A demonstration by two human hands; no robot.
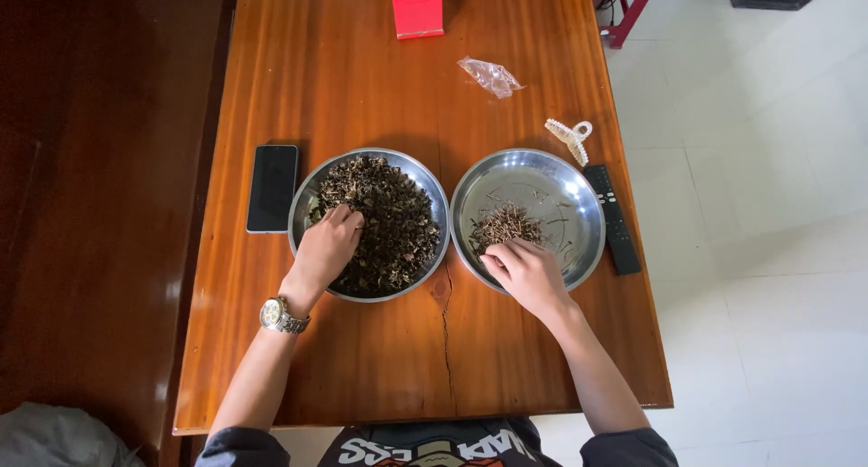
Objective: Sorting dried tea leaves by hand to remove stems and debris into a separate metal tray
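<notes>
Steel pans sit side by side on the wooden table [380, 377]. The left hand [327, 248] digs curled fingers into the heaped dark dried pieces [389, 218] in the left pan [312, 182]; the right hand [524, 273] pinches shut at the small stem pile [508, 223] in the right pan [579, 182]. Judging by the piles, most sorting remains. Beyond lie a phone [272, 188] and a red box [418, 15].
</notes>
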